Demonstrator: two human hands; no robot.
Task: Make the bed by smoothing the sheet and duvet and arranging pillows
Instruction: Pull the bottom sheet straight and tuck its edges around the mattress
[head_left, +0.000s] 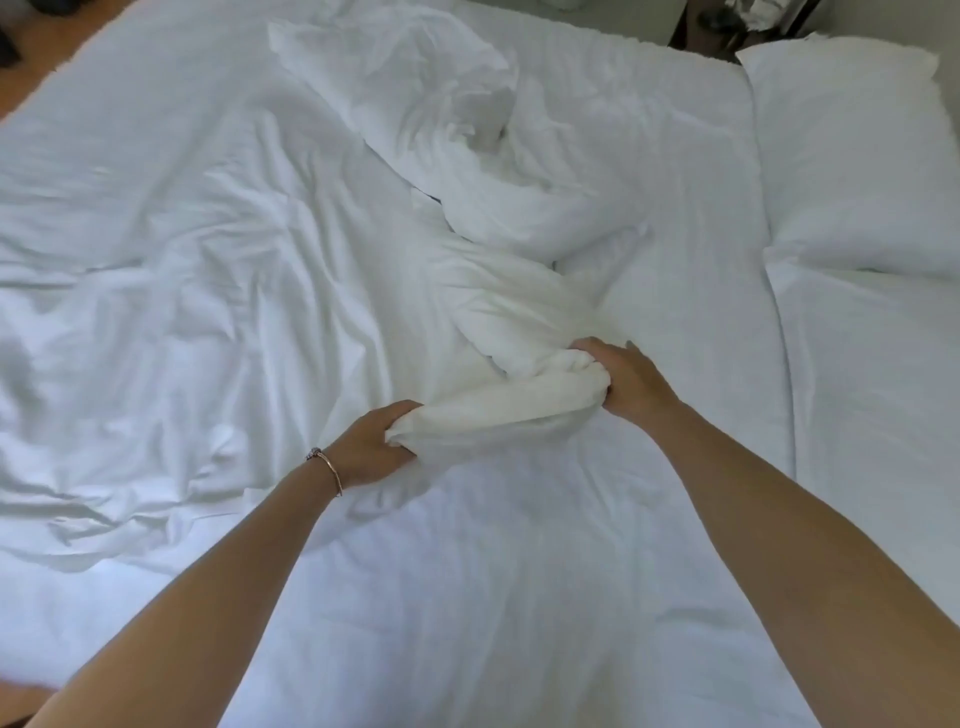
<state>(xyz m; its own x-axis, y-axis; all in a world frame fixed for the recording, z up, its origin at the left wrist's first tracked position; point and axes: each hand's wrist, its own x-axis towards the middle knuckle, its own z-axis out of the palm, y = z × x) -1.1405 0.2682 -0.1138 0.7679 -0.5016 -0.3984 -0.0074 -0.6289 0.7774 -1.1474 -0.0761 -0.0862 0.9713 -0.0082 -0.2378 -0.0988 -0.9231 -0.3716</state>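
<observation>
A white duvet lies rumpled across the bed, with deep creases on its left half. Its edge is bunched into a thick roll in the middle of the bed. My left hand, with a thin bracelet at the wrist, grips the roll's near left end. My right hand grips its right end. Behind the roll a crumpled white pillow lies askew on the bedding. A second, plump white pillow rests flat at the far right. The white sheet shows smooth between them.
A strip of wooden floor shows beyond the bed's upper left edge. Dark furniture with a shiny object stands in the gap behind the right pillow. A seam runs down the bed right of my right hand.
</observation>
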